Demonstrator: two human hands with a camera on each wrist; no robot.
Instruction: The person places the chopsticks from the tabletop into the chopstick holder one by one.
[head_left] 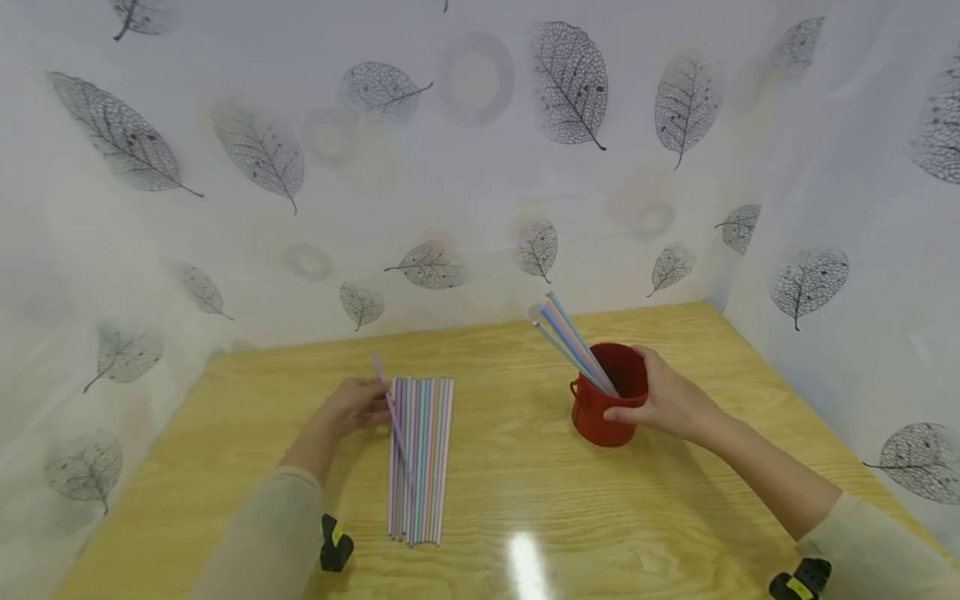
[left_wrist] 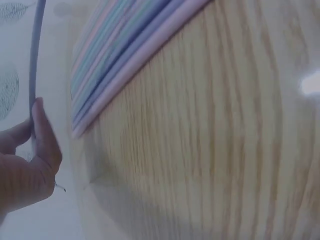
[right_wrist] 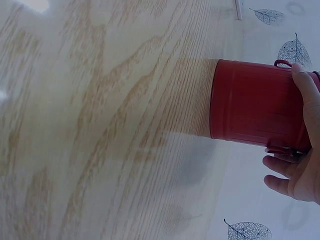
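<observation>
- I see a white backdrop (head_left: 480,192) printed with grey skeleton leaves rising behind and beside the workspace.
- Below it I have a wood-grain table (head_left: 510,467), with a bright patch of glare near its front.
- Two pale sleeves, left (head_left: 262,533) and right (head_left: 873,537), reach in from the lower corners of my head view.
- The row of straws (head_left: 427,458), in pastel purple, blue, green, orange and pink, lies side by side on the table, left of centre.
- My right hand (head_left: 671,400) grips the red bucket at its rim, thumb on the near side.
- The red bucket (head_left: 603,425) is right of the row and well apart from it, mouth upward; I cannot tell whether its base sits flat on the wood.
- My left hand (head_left: 360,406), just beside the row, pinches one purple straw between thumb and fingers.
- A few straws in the bucket (head_left: 577,346), blue, pink and greenish, lean out over its left rim.
- The purple straw (head_left: 397,427) slants across the row in my head view; I cannot tell whether its lower end touches.
</observation>
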